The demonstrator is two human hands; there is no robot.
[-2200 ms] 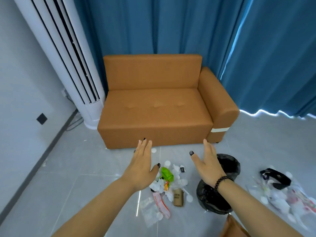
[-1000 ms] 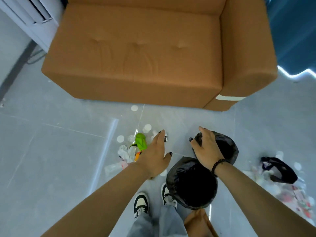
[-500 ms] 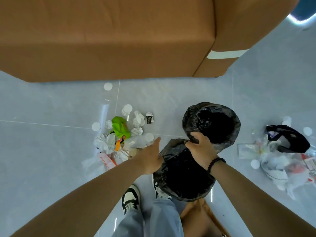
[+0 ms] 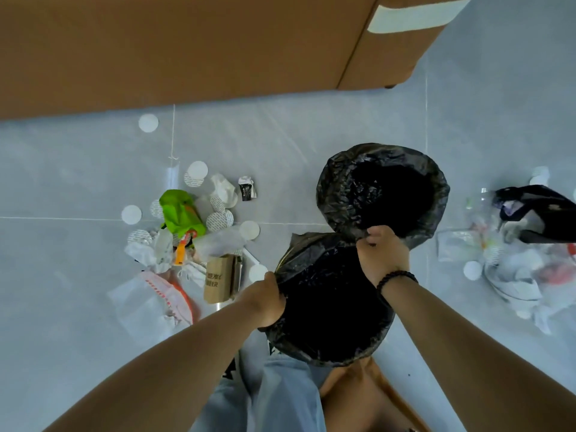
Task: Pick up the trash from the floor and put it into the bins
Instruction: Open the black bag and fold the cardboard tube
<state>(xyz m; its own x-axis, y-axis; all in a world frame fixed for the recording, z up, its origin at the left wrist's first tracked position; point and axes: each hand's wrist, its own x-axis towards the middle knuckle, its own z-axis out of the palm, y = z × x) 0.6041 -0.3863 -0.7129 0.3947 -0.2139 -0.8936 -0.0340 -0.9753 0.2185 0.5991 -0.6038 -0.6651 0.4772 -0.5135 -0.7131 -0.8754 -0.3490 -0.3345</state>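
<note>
The left hand (image 4: 265, 299) gripped the left edge of the near bin's black bag (image 4: 330, 304); the right hand (image 4: 381, 255) pinched its far edge, right where it met the far bin (image 4: 383, 190); both hands were closed on thin plastic, so the bag could tear or slip off the bin if they pulled too hard; the two bins touched, so a tug on one could also drag the other.

Both bins had black bags in them; the insides looked dark, and I could not tell if anything was in them.

No trash was in either hand; one pile lay on the floor to the left, with a green wrapper (image 4: 182, 213), a brown paper carton (image 4: 219, 279) and white round lids (image 4: 148, 123); another pile (image 4: 511, 263) lay to the right beside a loose black bag (image 4: 539, 210).
</note>
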